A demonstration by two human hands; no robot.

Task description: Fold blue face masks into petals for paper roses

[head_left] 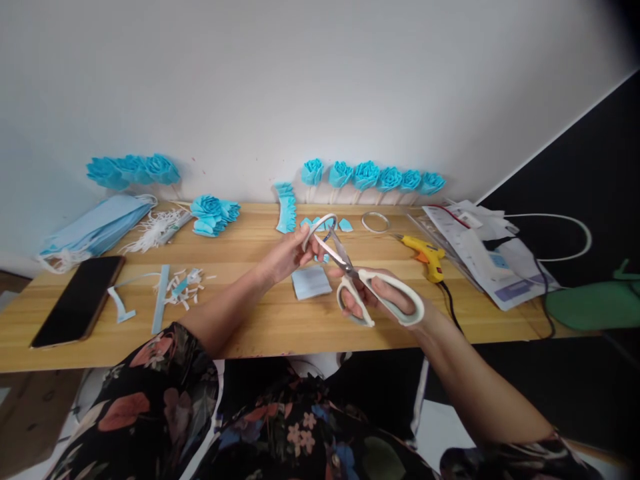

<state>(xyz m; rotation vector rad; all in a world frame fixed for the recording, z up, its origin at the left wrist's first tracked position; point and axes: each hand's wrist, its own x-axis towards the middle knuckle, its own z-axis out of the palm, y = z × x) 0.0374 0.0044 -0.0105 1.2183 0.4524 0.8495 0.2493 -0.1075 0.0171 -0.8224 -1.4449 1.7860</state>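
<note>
My right hand [385, 297] is closed through the white handles of a pair of scissors [351, 272], whose blades point up and to the left. The fingers of my left hand [295, 252] pinch a narrow white strip [326, 217] that curls into a loop. The strip meets the scissor blades; whether they are cutting into it is hard to make out. Below the blades lies a pale blue folded square [311, 283]. Several small blue petal pieces [345, 225] lie behind my hands, partly hidden by the strip. Left of them stands a strip of blue petals [287, 210].
Blue flowers on sticks [366, 175] lean on the wall. Right are a tape ring [375, 222], a yellow glue gun [425, 255] with its cord, and papers [493, 267]. Left are face masks [100, 227], white loops [157, 228], a phone [77, 303] and scraps [185, 288].
</note>
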